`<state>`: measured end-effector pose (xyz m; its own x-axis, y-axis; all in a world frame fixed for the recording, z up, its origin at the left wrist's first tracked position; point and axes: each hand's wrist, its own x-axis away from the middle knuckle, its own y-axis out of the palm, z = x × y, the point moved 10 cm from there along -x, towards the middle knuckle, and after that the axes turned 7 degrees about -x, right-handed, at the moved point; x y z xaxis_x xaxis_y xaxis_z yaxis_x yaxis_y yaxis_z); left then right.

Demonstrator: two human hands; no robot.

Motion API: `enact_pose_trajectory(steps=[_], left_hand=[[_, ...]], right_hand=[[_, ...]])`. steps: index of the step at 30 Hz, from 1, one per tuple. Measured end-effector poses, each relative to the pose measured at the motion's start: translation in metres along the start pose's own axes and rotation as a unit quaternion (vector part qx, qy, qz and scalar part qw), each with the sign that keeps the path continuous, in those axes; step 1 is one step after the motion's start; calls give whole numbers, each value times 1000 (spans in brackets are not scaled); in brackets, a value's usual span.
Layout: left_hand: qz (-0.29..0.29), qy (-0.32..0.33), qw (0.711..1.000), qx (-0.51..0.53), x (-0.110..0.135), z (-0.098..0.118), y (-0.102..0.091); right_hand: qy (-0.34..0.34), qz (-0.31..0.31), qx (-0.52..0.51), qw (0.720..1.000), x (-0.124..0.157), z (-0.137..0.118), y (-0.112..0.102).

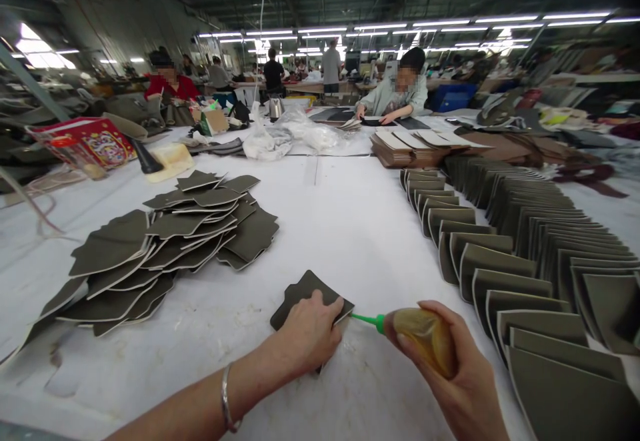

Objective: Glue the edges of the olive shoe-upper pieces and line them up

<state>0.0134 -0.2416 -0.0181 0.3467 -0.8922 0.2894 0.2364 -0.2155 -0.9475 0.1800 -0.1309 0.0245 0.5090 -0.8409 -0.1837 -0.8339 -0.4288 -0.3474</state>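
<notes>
My left hand (313,328) presses a dark olive sheet piece (307,288) with a pale cut edge down on the white table, its fingers bent over the piece. Part of the piece is hidden under the palm. In my right hand (465,368) is a soft squeeze bottle (425,334) of amber liquid, lying tilted in the closed fingers. Its thin green nozzle (367,320) points left, the tip touching or almost touching the piece's right edge. No liquid can be made out at the tip.
A loose pile of similar pieces (190,228) lies on the left. Long overlapping rows of curved pieces (500,274) run along the right. Farther back are brown stacked pieces (400,151), clear plastic bags (295,131), a red bag (100,144) and a co-worker (395,98) across the table.
</notes>
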Motion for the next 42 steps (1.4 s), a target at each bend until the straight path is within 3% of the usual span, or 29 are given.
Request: enact_pose_trajectory(steps=[3, 8, 13, 18, 22, 27, 31, 36, 40, 42], left_hand=[[-3, -3, 1000, -2, 1, 0, -1], [-7, -1, 1000, 5, 2, 0, -2], [-7, 1, 1000, 11, 3, 1, -4], [-20, -1, 1000, 10, 4, 1, -7], [-18, 2, 1000, 7, 4, 2, -6], [-12, 3, 1000, 2, 4, 1, -4], [-12, 4, 1000, 1, 4, 1, -3], [-12, 5, 1000, -3, 3, 2, -2], [-14, 5, 1000, -4, 3, 2, -2], [-11, 4, 1000, -4, 3, 2, -3]], right_hand=[[33, -18, -27, 999, 0, 8, 3], [23, -1, -16, 1000, -6, 10, -5], [61, -51, -74, 994, 1, 17, 7], [38, -21, -55, 998, 3, 23, 0], [56, -71, -79, 993, 12, 28, 11], [57, -36, -76, 995, 19, 26, 5], [78, -89, -109, 987, 25, 31, 17], [85, -50, -112, 989, 30, 33, 12], [101, -94, -141, 980, 34, 37, 23], [92, -80, -128, 984, 29, 41, 19]])
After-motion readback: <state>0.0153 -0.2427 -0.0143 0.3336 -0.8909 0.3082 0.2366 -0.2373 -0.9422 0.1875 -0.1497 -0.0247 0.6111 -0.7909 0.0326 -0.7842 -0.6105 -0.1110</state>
